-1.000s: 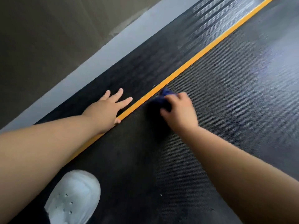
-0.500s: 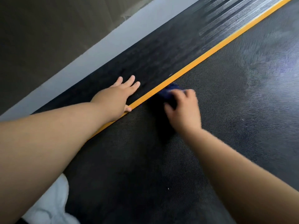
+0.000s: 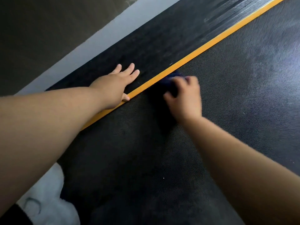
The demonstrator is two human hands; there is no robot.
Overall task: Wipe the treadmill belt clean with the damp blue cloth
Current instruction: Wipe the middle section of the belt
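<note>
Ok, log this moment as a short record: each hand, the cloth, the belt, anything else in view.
left hand: flat, fingers straight, resting on the black side rail, thumb at the yellow stripe
right hand: fingers curled over the blue cloth, holding it down on the belt
blue cloth: bunched, mostly hidden under the hand, right beside the stripe
belt: dark, dotted texture, pale smears farther along
other: white shoe, blurred, at lower left

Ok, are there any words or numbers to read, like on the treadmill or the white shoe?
None can be read.
The treadmill belt, the yellow stripe and the blue cloth show no lettering.
The white shoe has a dark curved mark, too blurred to tell if it is writing.
</note>
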